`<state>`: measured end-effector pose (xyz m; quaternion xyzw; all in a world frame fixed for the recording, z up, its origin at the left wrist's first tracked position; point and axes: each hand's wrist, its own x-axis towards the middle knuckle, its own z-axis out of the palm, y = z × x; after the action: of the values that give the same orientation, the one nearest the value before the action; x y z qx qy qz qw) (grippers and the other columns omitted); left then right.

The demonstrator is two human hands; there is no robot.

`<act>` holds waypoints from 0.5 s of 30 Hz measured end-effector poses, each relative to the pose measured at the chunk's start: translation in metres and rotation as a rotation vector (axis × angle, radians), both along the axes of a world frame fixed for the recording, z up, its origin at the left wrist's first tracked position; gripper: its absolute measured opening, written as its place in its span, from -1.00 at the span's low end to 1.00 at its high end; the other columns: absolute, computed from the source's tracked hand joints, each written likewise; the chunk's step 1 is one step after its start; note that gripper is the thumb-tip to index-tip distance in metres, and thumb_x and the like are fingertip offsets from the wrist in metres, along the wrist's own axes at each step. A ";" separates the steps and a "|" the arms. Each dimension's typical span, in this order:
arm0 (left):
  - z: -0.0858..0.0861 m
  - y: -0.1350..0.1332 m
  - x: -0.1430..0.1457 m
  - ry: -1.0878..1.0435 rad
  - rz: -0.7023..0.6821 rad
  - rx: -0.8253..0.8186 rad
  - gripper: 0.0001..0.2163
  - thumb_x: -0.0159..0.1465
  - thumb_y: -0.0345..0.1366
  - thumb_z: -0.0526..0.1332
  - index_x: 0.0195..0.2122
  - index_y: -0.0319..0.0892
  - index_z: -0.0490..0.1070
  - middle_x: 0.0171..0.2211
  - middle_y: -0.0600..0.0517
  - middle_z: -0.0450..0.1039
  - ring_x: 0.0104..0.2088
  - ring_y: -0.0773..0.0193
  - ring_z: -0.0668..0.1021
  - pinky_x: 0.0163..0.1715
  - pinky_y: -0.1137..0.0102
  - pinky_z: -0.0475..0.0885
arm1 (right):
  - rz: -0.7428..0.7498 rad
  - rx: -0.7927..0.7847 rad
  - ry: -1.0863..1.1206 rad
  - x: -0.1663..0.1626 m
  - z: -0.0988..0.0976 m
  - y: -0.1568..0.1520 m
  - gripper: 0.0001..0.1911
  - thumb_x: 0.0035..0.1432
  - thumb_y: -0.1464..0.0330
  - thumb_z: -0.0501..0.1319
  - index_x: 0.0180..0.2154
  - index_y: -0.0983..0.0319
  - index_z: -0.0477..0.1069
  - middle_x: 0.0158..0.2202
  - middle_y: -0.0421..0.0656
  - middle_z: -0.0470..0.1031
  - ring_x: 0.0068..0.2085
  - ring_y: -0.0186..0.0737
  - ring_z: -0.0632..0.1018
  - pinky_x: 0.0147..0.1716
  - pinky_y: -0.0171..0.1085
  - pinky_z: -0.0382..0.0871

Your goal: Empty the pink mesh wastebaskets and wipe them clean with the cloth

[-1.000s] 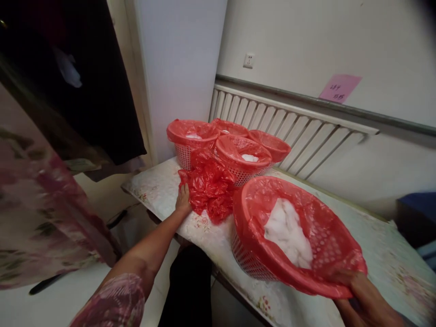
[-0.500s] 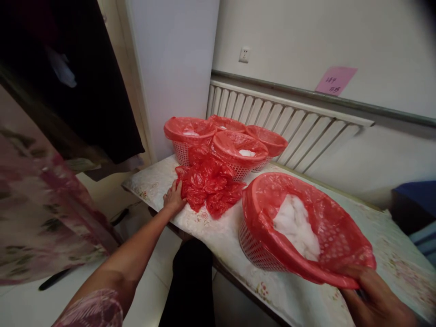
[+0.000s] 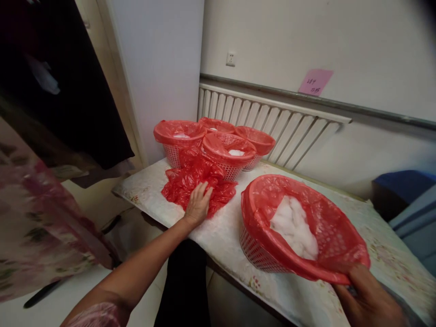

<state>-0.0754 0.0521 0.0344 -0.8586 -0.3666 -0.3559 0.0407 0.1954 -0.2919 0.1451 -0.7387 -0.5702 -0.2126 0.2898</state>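
My left hand (image 3: 197,203) lies flat, fingers spread, on a crumpled pile of red plastic bags (image 3: 190,179) on the floral-covered table (image 3: 225,234). My right hand (image 3: 366,302) grips the near rim of a large white basket lined with a red bag (image 3: 335,254), tilted toward me, with white fluffy material (image 3: 293,225) inside. Behind the pile stand several smaller lined baskets (image 3: 226,152); some hold white material.
A white radiator (image 3: 272,127) runs along the wall behind the table, with a socket (image 3: 230,59) and a pink note (image 3: 315,81) above. A dark doorway (image 3: 61,91) opens at left. A blue object (image 3: 405,190) sits at far right.
My left hand moved from the left edge of the red bag pile onto its top, pressing it flatter. The view shifted left; my right hand still holds the basket rim.
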 end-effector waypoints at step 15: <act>-0.061 0.072 0.114 0.554 -0.248 -0.261 -0.60 0.26 -0.41 0.05 0.12 -0.19 0.36 0.21 -0.18 0.27 0.27 -0.08 0.16 0.25 -0.11 -0.11 | 0.098 0.040 -0.105 0.000 0.005 0.009 -0.74 0.27 0.22 0.08 -0.43 0.17 0.35 -0.47 -0.16 0.44 -0.46 -0.27 0.48 -0.51 -0.36 0.34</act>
<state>0.0381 0.1241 -0.0263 -0.9589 -0.2768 -0.0614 -0.0151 0.1951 -0.2828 0.1499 -0.6917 -0.6160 -0.2479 0.2840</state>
